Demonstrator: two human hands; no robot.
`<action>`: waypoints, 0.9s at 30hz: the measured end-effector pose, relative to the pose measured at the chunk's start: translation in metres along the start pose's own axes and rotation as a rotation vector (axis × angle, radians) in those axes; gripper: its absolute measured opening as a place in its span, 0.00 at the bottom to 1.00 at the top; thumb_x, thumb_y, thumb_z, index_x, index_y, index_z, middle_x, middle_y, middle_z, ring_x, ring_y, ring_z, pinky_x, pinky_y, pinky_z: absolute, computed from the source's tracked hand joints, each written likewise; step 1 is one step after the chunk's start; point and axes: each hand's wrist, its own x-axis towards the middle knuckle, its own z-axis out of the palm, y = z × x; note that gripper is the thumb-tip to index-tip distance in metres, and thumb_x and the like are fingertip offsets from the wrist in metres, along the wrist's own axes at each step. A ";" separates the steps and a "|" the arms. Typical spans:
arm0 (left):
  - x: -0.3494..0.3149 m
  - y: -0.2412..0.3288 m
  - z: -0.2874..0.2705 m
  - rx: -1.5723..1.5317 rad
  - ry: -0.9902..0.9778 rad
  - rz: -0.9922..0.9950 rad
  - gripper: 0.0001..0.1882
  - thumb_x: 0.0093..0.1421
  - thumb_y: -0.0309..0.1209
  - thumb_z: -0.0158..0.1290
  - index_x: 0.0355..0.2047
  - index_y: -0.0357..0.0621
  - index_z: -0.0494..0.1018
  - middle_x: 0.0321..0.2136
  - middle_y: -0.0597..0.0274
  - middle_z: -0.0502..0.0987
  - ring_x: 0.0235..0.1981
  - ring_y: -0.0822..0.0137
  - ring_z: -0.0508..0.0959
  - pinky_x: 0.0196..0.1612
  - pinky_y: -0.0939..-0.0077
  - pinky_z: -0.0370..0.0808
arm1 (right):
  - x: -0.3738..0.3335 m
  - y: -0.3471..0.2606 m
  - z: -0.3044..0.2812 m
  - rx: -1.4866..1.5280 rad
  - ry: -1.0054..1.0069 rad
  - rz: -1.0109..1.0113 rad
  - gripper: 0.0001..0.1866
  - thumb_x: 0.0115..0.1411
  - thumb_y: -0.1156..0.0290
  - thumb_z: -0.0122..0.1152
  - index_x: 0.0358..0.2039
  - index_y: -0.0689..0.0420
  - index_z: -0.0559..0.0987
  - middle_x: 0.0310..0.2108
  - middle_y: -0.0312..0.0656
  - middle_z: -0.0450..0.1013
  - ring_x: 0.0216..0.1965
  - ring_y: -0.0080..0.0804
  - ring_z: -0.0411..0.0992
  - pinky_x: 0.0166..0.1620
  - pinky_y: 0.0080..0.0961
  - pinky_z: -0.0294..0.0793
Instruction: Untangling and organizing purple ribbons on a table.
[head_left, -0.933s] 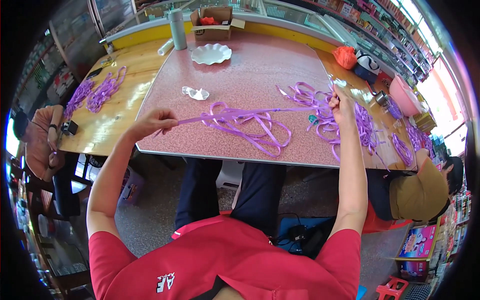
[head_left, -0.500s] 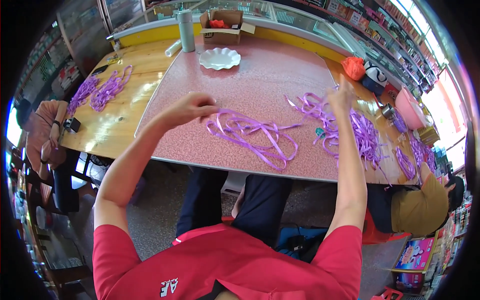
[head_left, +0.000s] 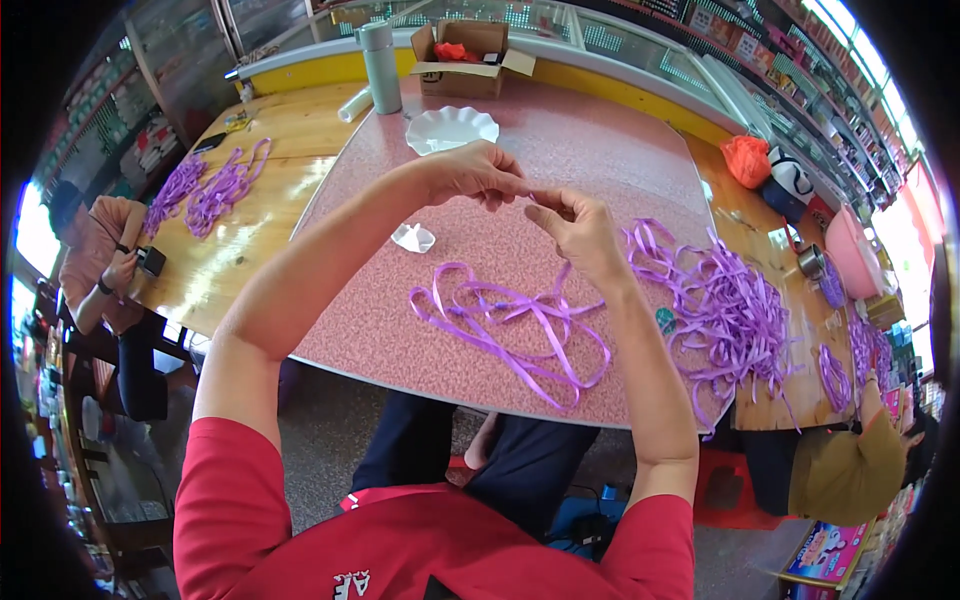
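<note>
Both hands up over the pink tabletop [head_left: 350,325], fingertips together: L hand [head_left: 468,178] & R hand [head_left: 585,235] each pinched on a bit of purple ribbon [head_left: 530,196], mostly hidden by fingers. Loose ribbon loops [head_left: 487,306] lie on the tabletop below; big ribbon pile [head_left: 735,310] to the R, w/ a small teal thing [head_left: 665,320] at its L edge. Crumpled white tissue [head_left: 413,237] near L forearm. Behind: white wavy-rim plate [head_left: 450,125], pale green bottle [head_left: 381,75], open cardboard box [head_left: 460,82]. 2 other people: 1 far L [head_left: 95,250], 1 far R [head_left: 850,475].
</note>
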 end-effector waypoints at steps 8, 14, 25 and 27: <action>0.037 -0.070 -0.087 0.625 0.182 0.119 0.12 0.57 0.36 0.57 0.36 0.41 0.79 0.25 0.58 0.79 0.27 0.63 0.80 0.33 0.70 0.76 | 0.027 0.091 0.007 -0.325 0.272 -0.202 0.08 0.60 0.70 0.64 0.33 0.62 0.82 0.22 0.32 0.74 0.24 0.16 0.66 0.28 0.20 0.66; 0.067 -0.139 -0.158 1.097 0.736 -0.053 0.12 0.59 0.40 0.49 0.38 0.58 0.82 0.46 0.59 0.78 0.53 0.53 0.73 0.51 0.54 0.70 | 0.032 0.132 0.002 -0.157 0.282 -0.108 0.08 0.60 0.70 0.64 0.33 0.63 0.81 0.23 0.30 0.73 0.25 0.15 0.67 0.29 0.18 0.67; 0.098 -0.133 -0.146 1.294 0.843 0.330 0.06 0.58 0.35 0.56 0.32 0.47 0.77 0.48 0.60 0.74 0.57 0.57 0.66 0.56 0.48 0.60 | 0.027 0.132 0.000 -0.084 0.235 -0.024 0.06 0.62 0.72 0.63 0.34 0.62 0.81 0.23 0.27 0.71 0.25 0.13 0.64 0.28 0.15 0.63; 0.086 -0.102 -0.114 1.146 0.728 0.401 0.07 0.58 0.35 0.56 0.31 0.46 0.76 0.46 0.59 0.76 0.55 0.57 0.68 0.54 0.50 0.62 | 0.024 0.125 -0.001 -0.109 0.238 -0.048 0.06 0.61 0.72 0.63 0.34 0.62 0.81 0.23 0.28 0.71 0.25 0.13 0.64 0.27 0.16 0.62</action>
